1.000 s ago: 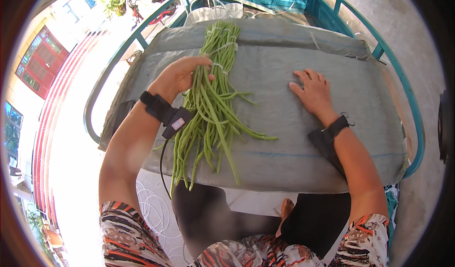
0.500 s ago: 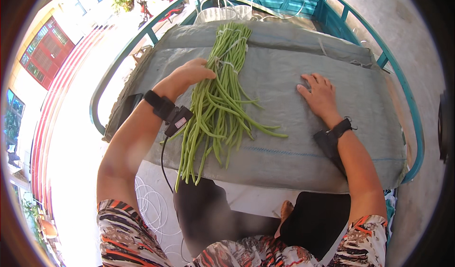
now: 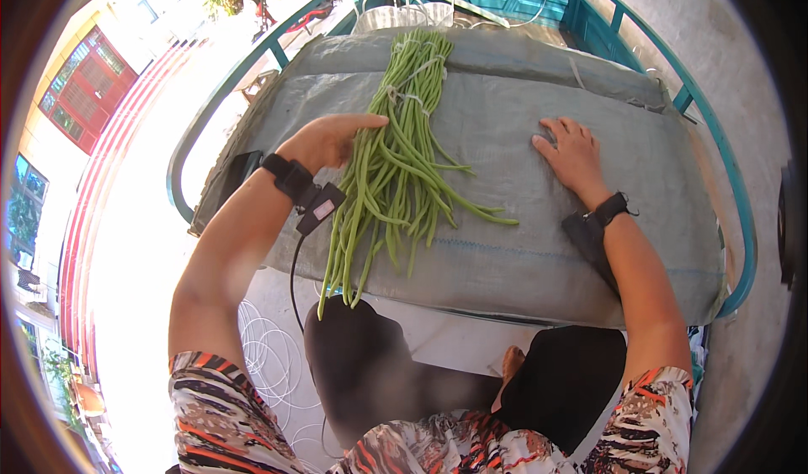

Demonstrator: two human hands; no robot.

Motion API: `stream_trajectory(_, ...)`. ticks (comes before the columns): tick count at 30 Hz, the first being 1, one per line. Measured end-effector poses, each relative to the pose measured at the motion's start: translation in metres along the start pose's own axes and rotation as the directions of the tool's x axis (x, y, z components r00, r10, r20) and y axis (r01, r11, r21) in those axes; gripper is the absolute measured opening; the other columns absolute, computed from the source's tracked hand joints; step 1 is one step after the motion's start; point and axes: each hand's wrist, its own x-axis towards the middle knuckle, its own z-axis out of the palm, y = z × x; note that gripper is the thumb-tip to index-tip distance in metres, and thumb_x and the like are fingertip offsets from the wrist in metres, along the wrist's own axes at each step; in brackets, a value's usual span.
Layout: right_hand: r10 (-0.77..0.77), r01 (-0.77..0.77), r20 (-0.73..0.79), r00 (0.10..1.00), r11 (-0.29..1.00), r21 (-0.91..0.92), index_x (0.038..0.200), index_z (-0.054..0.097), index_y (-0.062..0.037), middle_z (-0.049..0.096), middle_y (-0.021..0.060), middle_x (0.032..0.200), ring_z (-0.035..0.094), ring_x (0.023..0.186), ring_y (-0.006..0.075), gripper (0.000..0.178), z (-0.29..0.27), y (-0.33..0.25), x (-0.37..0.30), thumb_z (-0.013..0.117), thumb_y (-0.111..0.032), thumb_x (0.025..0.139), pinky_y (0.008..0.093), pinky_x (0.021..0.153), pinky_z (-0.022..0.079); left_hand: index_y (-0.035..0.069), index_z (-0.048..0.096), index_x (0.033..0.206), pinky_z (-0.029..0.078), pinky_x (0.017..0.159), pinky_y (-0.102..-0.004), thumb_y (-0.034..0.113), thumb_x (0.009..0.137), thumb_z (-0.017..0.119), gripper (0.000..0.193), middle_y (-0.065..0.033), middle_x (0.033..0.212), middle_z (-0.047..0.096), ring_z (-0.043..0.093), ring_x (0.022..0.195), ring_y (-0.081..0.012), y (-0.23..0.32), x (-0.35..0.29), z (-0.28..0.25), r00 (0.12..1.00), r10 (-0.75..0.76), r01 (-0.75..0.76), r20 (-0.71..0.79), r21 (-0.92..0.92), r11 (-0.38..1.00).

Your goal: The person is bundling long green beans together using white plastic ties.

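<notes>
A long bundle of green yard-long beans lies on a grey woven cover, tied with pale string near its far end. Its loose ends fan out toward me, some hanging over the cover's near edge. My left hand is at the bundle's left side, index finger stretched across the beans just below the tie, the other fingers bent and partly hidden. It does not grip the bundle. On the cover to the right of the beans rests my right hand, palm down with fingers slightly bent, holding nothing.
Teal metal rails curve along both sides of the cover. Behind it stands a white basket with looped handles. A black cable hangs from my left wrist device. White cord lies coiled below, left of my knees.
The view has shifted slightly. My left hand has turned, its index finger now pointing straight across the beans and the other fingers bent under. My right hand stays resting on the cover.
</notes>
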Motion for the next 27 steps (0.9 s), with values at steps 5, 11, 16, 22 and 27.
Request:
stream_trajectory(5,0.005,-0.005,0.001,1.000,1.000,-0.007,0.119,0.057,-0.0170,0.050,0.0085,0.125,0.042,0.117,0.0280,0.045,-0.004,-0.003,-0.001,0.052,-0.046,0.084,0.0425,0.100,0.029,0.004,0.063,0.095,0.053,0.064,-0.0276,0.025,0.078,0.070,0.028,-0.0067,0.086,0.067,0.064,0.070,-0.0155,0.007,0.014,0.003,0.995,0.084,-0.086,0.053,0.043,0.995)
stream_trajectory(11,0.034,-0.034,0.040,0.999,0.999,-0.006,0.120,0.056,-0.0171,0.050,0.0088,0.125,0.042,0.118,0.0280,0.046,-0.009,-0.004,-0.004,0.052,-0.045,0.084,0.0422,0.100,0.028,0.003,0.062,0.099,0.054,0.070,-0.0305,0.028,0.080,0.069,0.033,-0.0082,0.090,0.067,0.065,0.076,-0.0164,0.014,0.009,0.012,0.994,-0.038,0.040,0.105,-0.010,0.999)
stream_trajectory(16,0.037,-0.038,0.060,0.998,0.999,0.020,0.119,0.057,-0.0168,0.049,0.0090,0.126,0.041,0.118,0.0282,0.045,-0.007,-0.008,-0.003,0.052,-0.044,0.084,0.0421,0.101,0.027,0.002,0.061,0.100,0.055,0.072,-0.0325,0.027,0.083,0.066,0.031,-0.0079,0.090,0.067,0.065,0.076,-0.0171,0.015,0.016,0.011,0.970,0.042,-0.004,0.238,-0.156,0.988)
stream_trajectory(22,0.040,-0.040,0.021,0.999,0.999,0.003,0.118,0.057,-0.0167,0.049,0.0089,0.125,0.041,0.118,0.0282,0.045,-0.003,0.000,-0.003,0.053,-0.045,0.083,0.0423,0.100,0.027,0.003,0.062,0.101,0.054,0.073,-0.0309,0.029,0.084,0.065,0.031,-0.0081,0.092,0.067,0.065,0.078,-0.0173,0.024,0.018,0.023,0.964,0.040,-0.009,0.262,-0.117,0.993)
stream_trajectory(27,0.030,-0.030,0.026,0.999,0.999,0.012,0.117,0.058,-0.0165,0.050,0.0091,0.124,0.041,0.117,0.0283,0.045,-0.004,0.001,-0.002,0.053,-0.045,0.083,0.0424,0.100,0.028,0.005,0.062,0.102,0.054,0.074,-0.0302,0.034,0.084,0.064,0.034,-0.0064,0.093,0.066,0.064,0.077,-0.0172,0.019,0.023,0.025,0.968,0.068,-0.025,0.241,-0.175,0.984)
